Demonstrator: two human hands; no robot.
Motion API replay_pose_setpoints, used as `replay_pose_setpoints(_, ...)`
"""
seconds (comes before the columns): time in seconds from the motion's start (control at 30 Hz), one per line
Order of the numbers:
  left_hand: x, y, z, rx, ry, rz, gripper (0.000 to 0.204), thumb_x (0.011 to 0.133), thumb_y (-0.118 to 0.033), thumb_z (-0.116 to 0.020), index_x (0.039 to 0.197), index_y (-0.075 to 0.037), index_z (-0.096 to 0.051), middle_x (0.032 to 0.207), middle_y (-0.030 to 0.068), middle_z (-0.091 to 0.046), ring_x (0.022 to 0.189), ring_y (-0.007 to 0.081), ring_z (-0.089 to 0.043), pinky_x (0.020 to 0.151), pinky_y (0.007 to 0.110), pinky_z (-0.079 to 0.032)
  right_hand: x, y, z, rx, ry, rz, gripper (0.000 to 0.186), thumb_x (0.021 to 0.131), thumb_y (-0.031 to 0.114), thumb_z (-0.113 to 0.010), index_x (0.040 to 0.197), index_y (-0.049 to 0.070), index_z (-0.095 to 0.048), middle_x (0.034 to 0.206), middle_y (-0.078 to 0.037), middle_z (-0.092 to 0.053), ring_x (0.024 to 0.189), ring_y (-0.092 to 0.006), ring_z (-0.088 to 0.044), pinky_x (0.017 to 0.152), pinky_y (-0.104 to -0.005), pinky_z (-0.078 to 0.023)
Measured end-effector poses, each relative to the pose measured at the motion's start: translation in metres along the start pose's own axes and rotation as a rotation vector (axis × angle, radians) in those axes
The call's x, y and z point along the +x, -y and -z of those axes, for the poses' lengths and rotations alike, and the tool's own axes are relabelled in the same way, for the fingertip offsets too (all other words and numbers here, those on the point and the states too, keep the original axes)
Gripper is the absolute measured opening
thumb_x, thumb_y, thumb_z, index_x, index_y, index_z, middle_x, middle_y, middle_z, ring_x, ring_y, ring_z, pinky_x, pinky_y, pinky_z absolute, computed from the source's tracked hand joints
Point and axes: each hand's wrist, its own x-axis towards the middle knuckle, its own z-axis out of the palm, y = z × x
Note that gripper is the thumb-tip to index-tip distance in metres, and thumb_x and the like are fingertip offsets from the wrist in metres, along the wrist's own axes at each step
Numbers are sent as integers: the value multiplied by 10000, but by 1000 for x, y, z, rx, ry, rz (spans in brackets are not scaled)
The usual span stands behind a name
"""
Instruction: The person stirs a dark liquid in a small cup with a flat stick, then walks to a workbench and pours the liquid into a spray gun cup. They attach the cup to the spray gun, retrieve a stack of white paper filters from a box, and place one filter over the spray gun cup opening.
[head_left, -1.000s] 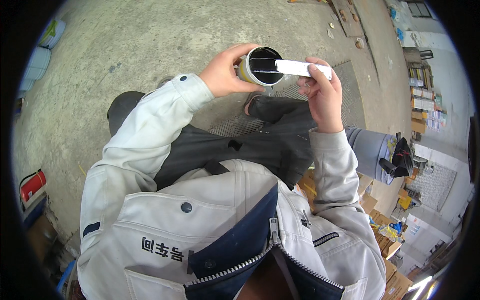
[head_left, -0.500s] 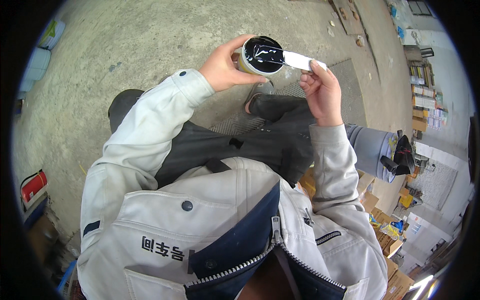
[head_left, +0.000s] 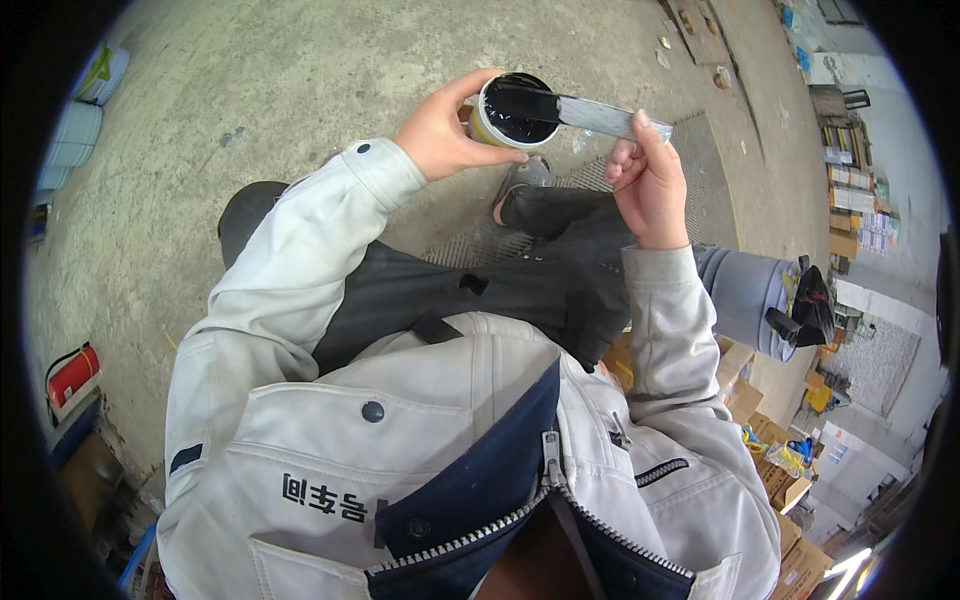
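My left hand is wrapped round a small white and yellow tub, held up over the floor with its open top toward me. Glossy black paste lies inside the tub. Between thumb and fingers, my right hand pinches the outer end of a flat metal spatula. Its blade end, coated in black, rests over the tub's mouth and in the paste. How deep the tip goes is hard to make out.
Below my hands are my dark-trousered legs and a ribbed mat on the concrete floor. To the right stands a grey bucket with dark straps. Cardboard boxes, a red fire extinguisher and pale blue buckets lie further out.
My right hand has shifted slightly right, drawing the spatula partly out and turning its face, so more of its length shows. The tub has moved slightly left in my left hand.
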Motion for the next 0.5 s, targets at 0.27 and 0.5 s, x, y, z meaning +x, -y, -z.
replay_pose_setpoints(0.27,-3,-6,-2,69,32,20,911,723,-100,-974,1508,-88,-514,1366,43,-656,1263,176,-652,1070,361,-561,-1,-12,-9,-94,-80,83,197,1069,161,-648,1142,-19,-679,995,-138,-745,817,-202,-749,710,-315,-632)
replay_pose_setpoints(0.5,-5,-8,-1,-4,-16,-23,919,736,-78,-967,1524,-68,-493,1382,55,-648,1275,181,-641,1097,361,-546,10,-7,30,17,-181,65,165,1048,111,-652,1123,-33,-677,942,-140,-757,827,-218,-759,737,-325,-636)
